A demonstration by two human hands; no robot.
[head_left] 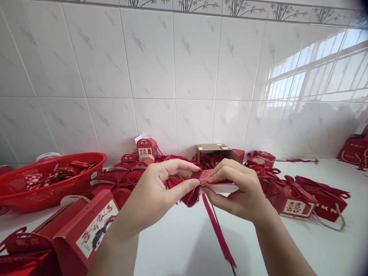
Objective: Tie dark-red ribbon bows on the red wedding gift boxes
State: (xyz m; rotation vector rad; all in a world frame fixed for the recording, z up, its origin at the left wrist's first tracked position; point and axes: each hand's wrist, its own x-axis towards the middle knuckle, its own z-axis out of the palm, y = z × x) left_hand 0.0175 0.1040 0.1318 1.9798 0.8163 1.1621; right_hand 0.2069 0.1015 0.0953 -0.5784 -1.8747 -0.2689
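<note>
My left hand (156,189) and my right hand (235,189) meet in mid-air above the white counter. Both pinch a small flat red gift box (220,184) with a dark red ribbon (218,230) that hangs down from it toward me. My left thumb and fingers are closed on the ribbon end at the box's left edge. The right-hand fingers press along its top while the palm supports it from below.
A red plastic basket (17,199) of wrapped sweets sits at the left. Several red gift boxes (291,201) lie on the white counter (178,245) at left, back and right. A brown cardboard box (214,149) stands against the tiled wall.
</note>
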